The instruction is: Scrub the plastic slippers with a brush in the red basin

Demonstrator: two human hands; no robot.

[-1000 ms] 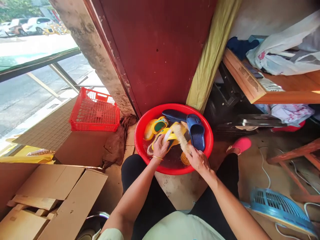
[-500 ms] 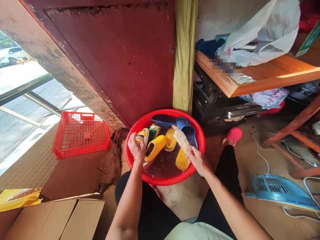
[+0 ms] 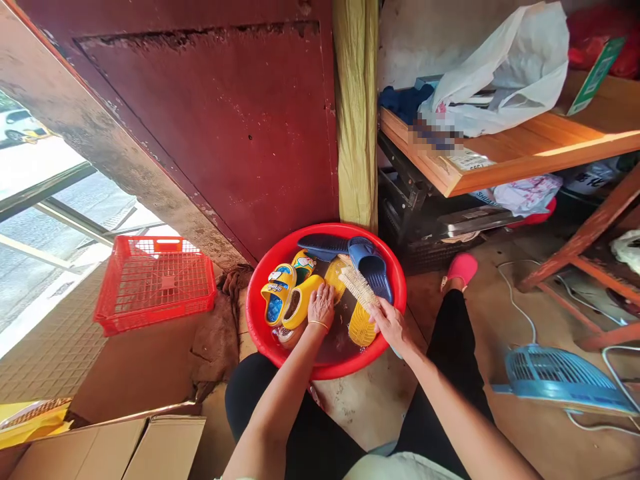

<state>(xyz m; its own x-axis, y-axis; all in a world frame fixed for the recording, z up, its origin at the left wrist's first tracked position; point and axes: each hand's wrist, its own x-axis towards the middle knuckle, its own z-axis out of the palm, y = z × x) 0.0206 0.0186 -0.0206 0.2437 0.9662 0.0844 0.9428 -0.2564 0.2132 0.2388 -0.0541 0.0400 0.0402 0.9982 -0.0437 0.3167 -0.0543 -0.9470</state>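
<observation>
A red basin (image 3: 253, 320) holds dark water and several slippers. My right hand (image 3: 393, 325) is closed on a pale-bristled brush (image 3: 357, 285), bristles up, above a yellow sole (image 3: 363, 326) at the basin's right. My left hand (image 3: 321, 307) rests with fingers apart at the right side of a yellow clog (image 3: 301, 301); whether it grips the clog is unclear. Left of the clog lies a yellow sandal with a blue insole (image 3: 276, 293). Blue slippers (image 3: 371, 267) lie at the basin's back and right. Another yellow slipper (image 3: 335, 279) is partly behind the brush.
A red crate (image 3: 163, 283) rests on cardboard (image 3: 135, 373) at the left. Behind the basin stands a dark red door (image 3: 225, 133). To the right are a wooden table (image 3: 530, 157), a blue fan (image 3: 565, 377) with cords, and my foot in a pink shoe (image 3: 463, 268).
My left hand has moved right, from the yellow sandal to the right side of the yellow clog. The sandal now shows fully. The view has shifted slightly; my right hand still holds the brush.
</observation>
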